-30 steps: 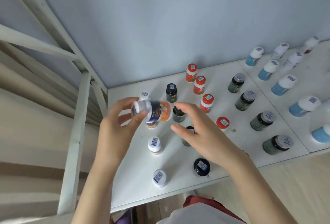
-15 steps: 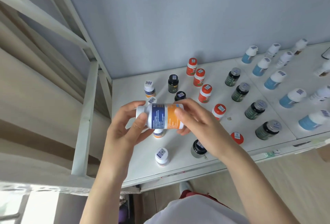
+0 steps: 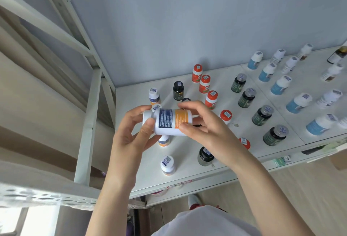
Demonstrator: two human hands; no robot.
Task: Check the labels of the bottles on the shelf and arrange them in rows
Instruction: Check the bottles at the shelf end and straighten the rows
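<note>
Above the white shelf (image 3: pixel 185 147), centre frame, both hands have the white bottle (image 3: pixel 171 122), lying sideways with its navy-and-orange label up. Left hand (image 3: pixel 131 136) curls thumb and fingers round the cap end at 9 o'clock. Right hand (image 3: pixel 204 128) pinches the base end at 3 o'clock, thumb on the near side, fingers over the top. Orange-capped bottles (image 3: pixel 204 83) stand at 1 o'clock, dark green bottles (image 3: pixel 246 97) at 3.

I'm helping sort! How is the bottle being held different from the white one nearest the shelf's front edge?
The held bottle lies sideways in the air; the front bottle stands upright on the shelf. The left hand and right hand grip the held bottle; nothing touches the front bottle. Both are white with some orange.
</note>
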